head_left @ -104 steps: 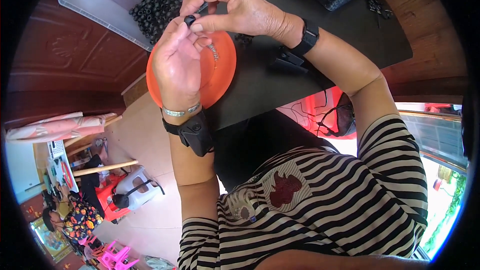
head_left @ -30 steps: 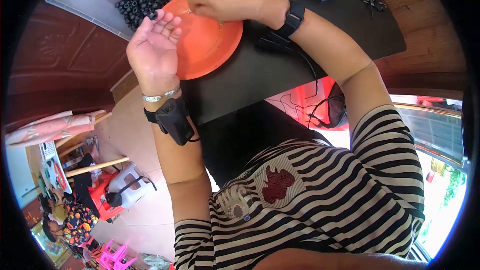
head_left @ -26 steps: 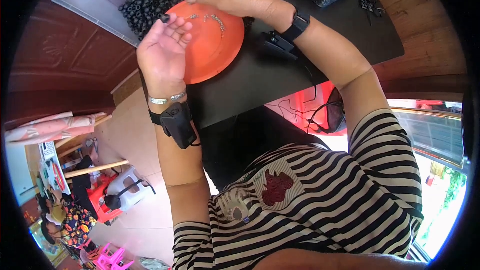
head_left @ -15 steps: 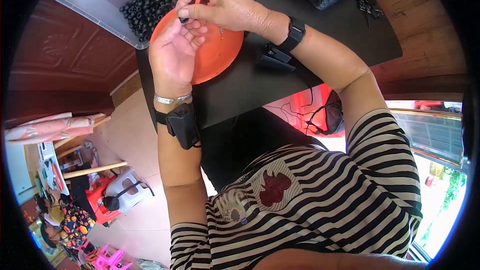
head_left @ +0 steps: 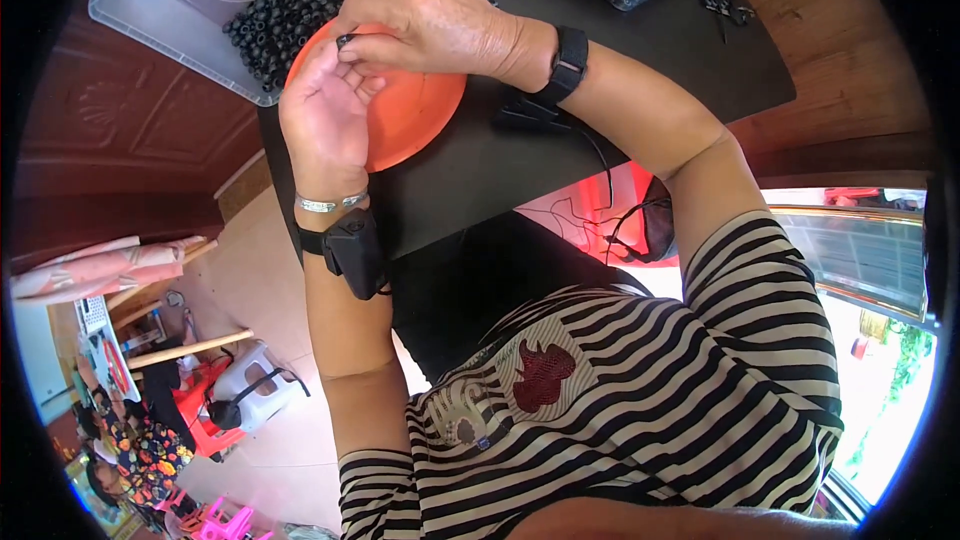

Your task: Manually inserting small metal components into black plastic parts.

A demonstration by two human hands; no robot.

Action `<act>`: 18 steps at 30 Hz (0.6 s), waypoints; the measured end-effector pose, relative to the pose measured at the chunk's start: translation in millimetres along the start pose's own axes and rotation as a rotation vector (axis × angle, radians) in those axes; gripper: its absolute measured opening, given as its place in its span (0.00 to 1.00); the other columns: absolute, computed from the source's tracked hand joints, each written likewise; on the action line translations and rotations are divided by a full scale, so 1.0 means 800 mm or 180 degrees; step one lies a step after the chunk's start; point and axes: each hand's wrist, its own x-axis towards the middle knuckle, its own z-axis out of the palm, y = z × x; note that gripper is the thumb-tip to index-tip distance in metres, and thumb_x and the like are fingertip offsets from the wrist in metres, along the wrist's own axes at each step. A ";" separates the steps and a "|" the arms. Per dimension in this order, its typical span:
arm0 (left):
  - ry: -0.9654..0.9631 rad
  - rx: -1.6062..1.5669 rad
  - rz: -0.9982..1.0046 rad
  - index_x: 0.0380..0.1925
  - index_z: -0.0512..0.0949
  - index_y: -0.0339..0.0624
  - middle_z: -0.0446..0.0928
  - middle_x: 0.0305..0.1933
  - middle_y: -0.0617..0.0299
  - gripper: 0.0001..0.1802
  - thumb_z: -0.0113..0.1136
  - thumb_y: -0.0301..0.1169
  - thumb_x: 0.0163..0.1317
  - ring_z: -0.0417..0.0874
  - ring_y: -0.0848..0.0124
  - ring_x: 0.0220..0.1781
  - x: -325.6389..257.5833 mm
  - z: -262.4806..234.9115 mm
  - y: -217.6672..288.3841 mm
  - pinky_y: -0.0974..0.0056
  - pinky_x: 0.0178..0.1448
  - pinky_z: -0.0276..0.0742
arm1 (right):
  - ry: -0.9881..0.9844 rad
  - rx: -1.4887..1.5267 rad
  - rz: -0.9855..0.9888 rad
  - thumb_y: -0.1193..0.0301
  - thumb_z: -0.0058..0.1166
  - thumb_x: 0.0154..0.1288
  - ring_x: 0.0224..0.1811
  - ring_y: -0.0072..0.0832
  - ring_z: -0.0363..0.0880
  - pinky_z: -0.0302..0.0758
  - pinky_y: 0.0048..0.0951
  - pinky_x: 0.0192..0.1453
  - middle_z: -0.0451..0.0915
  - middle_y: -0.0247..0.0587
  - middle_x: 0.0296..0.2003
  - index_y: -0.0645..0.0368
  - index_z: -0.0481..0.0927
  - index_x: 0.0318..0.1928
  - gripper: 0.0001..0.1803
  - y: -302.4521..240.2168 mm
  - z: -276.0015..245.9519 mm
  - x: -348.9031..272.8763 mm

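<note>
Bead: a small black round bead sat pinched at the fingertips, over the upper-left rim of the shallow orange plastic dish.
Right hand: the right hand lay at about three o'clock from the bead, thumb and forefinger closed narrowly on it.
Left hand: the left hand lay at six o'clock, palm up, loosely cupped, seemingly empty.
Supply: the clear plastic tray of black beads lay at eleven o'clock from the dish.
Nearer hand: the right.
</note>
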 end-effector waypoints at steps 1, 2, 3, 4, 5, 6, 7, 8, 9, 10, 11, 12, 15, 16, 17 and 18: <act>-0.0002 0.0007 0.0006 0.41 0.74 0.39 0.77 0.40 0.62 0.11 0.47 0.32 0.63 0.78 0.68 0.41 0.000 0.001 -0.001 0.63 0.45 0.73 | 0.0008 0.0000 -0.0005 0.64 0.61 0.53 0.38 0.33 0.78 0.77 0.31 0.39 0.79 0.31 0.31 0.51 0.81 0.37 0.10 0.000 -0.001 -0.001; 0.0010 0.0025 0.0029 0.41 0.74 0.39 0.77 0.40 0.62 0.11 0.47 0.32 0.63 0.78 0.68 0.41 -0.001 0.002 -0.003 0.63 0.45 0.73 | 0.0008 0.0001 -0.0010 0.64 0.60 0.54 0.37 0.32 0.78 0.77 0.31 0.38 0.79 0.31 0.31 0.51 0.81 0.36 0.09 0.000 -0.002 -0.003; 0.0017 0.0045 0.0054 0.40 0.74 0.39 0.77 0.40 0.61 0.11 0.48 0.32 0.63 0.78 0.68 0.41 0.000 0.003 -0.004 0.64 0.44 0.73 | 0.0012 -0.0002 -0.0017 0.65 0.60 0.54 0.37 0.32 0.78 0.77 0.31 0.38 0.79 0.31 0.30 0.51 0.81 0.35 0.09 0.001 -0.004 -0.004; 0.0009 0.0056 0.0063 0.40 0.74 0.39 0.77 0.40 0.61 0.11 0.48 0.32 0.63 0.78 0.68 0.41 0.001 0.003 -0.005 0.64 0.44 0.73 | 0.0025 -0.0007 -0.0025 0.65 0.60 0.54 0.37 0.32 0.78 0.77 0.31 0.38 0.79 0.31 0.30 0.51 0.81 0.35 0.09 0.002 -0.005 -0.004; 0.0006 0.0026 0.0075 0.40 0.74 0.39 0.77 0.40 0.61 0.11 0.48 0.32 0.64 0.78 0.68 0.40 0.002 0.004 -0.006 0.64 0.44 0.73 | -0.0015 -0.0021 -0.0023 0.65 0.60 0.54 0.37 0.32 0.78 0.77 0.31 0.38 0.79 0.31 0.30 0.51 0.81 0.35 0.08 0.002 -0.007 -0.004; 0.0012 -0.0008 0.0078 0.41 0.74 0.38 0.77 0.40 0.60 0.11 0.48 0.32 0.64 0.78 0.68 0.40 0.000 0.006 -0.007 0.65 0.44 0.73 | -0.0063 -0.0026 -0.0013 0.65 0.60 0.54 0.36 0.31 0.78 0.77 0.30 0.37 0.79 0.31 0.29 0.50 0.81 0.34 0.07 0.001 -0.007 -0.006; 0.0012 -0.0006 0.0078 0.41 0.74 0.38 0.77 0.40 0.60 0.11 0.48 0.32 0.64 0.78 0.68 0.40 -0.002 0.007 -0.008 0.65 0.44 0.73 | -0.0060 -0.0025 -0.0012 0.65 0.60 0.54 0.36 0.31 0.78 0.77 0.30 0.37 0.79 0.31 0.29 0.50 0.81 0.34 0.07 -0.001 -0.008 -0.007; 0.0020 0.0016 0.0110 0.41 0.74 0.38 0.77 0.40 0.60 0.11 0.47 0.32 0.65 0.78 0.68 0.40 -0.003 0.008 -0.008 0.65 0.44 0.73 | -0.0093 -0.0012 0.0026 0.65 0.60 0.54 0.36 0.31 0.79 0.77 0.29 0.38 0.79 0.32 0.30 0.52 0.81 0.34 0.07 -0.003 -0.009 -0.006; 0.0028 0.0041 0.0145 0.41 0.74 0.37 0.77 0.40 0.59 0.11 0.47 0.32 0.65 0.78 0.68 0.40 -0.004 0.010 -0.007 0.65 0.44 0.73 | -0.0122 0.0003 0.0060 0.66 0.60 0.55 0.36 0.31 0.80 0.77 0.28 0.38 0.80 0.32 0.30 0.53 0.81 0.34 0.07 -0.004 -0.010 -0.005; 0.0028 0.0044 0.0148 0.41 0.74 0.37 0.77 0.40 0.59 0.11 0.47 0.32 0.65 0.78 0.68 0.40 -0.004 0.010 -0.006 0.65 0.44 0.73 | -0.0119 0.0004 0.0058 0.66 0.60 0.55 0.36 0.31 0.80 0.77 0.28 0.38 0.80 0.32 0.30 0.53 0.81 0.34 0.07 -0.004 -0.009 -0.004; -0.0020 0.0008 0.0165 0.40 0.74 0.36 0.77 0.40 0.58 0.11 0.47 0.32 0.66 0.78 0.67 0.40 -0.004 0.009 -0.006 0.64 0.44 0.73 | -0.0152 0.0364 0.0355 0.66 0.59 0.56 0.36 0.31 0.80 0.78 0.28 0.39 0.80 0.34 0.30 0.55 0.81 0.35 0.09 -0.003 -0.008 -0.005; -0.0074 -0.0028 0.0186 0.40 0.74 0.35 0.77 0.40 0.58 0.11 0.47 0.32 0.66 0.79 0.66 0.40 -0.003 0.008 -0.005 0.64 0.44 0.73 | -0.0184 0.0717 0.0649 0.65 0.59 0.57 0.35 0.31 0.81 0.78 0.27 0.40 0.81 0.35 0.31 0.57 0.81 0.36 0.10 0.001 -0.006 -0.005; -0.0168 0.0028 0.0352 0.39 0.74 0.35 0.78 0.38 0.57 0.11 0.48 0.32 0.66 0.79 0.65 0.41 -0.001 0.002 -0.005 0.64 0.44 0.73 | -0.0057 0.1309 0.1259 0.66 0.58 0.59 0.35 0.33 0.82 0.78 0.26 0.42 0.82 0.38 0.31 0.60 0.81 0.38 0.11 0.015 -0.001 -0.007; -0.0174 0.0025 0.0357 0.39 0.74 0.35 0.78 0.38 0.57 0.11 0.48 0.32 0.66 0.79 0.65 0.41 -0.001 0.000 -0.005 0.64 0.44 0.73 | 0.0083 0.1406 0.1310 0.63 0.56 0.59 0.35 0.35 0.81 0.77 0.31 0.41 0.82 0.40 0.29 0.57 0.82 0.37 0.12 0.020 -0.002 -0.005; -0.0200 0.0026 0.0344 0.40 0.74 0.35 0.77 0.39 0.56 0.12 0.48 0.33 0.66 0.78 0.64 0.43 0.000 -0.002 -0.005 0.63 0.46 0.73 | 0.0082 0.1399 0.1305 0.63 0.56 0.59 0.35 0.35 0.81 0.77 0.31 0.41 0.82 0.40 0.29 0.57 0.82 0.37 0.12 0.024 -0.006 -0.006; -0.0204 0.0032 0.0341 0.40 0.74 0.36 0.76 0.41 0.55 0.12 0.48 0.33 0.66 0.77 0.62 0.44 -0.001 -0.006 -0.004 0.62 0.47 0.72 | 0.0091 0.1110 0.1268 0.65 0.54 0.58 0.33 0.40 0.80 0.76 0.35 0.39 0.81 0.45 0.29 0.59 0.81 0.34 0.10 0.025 -0.017 0.001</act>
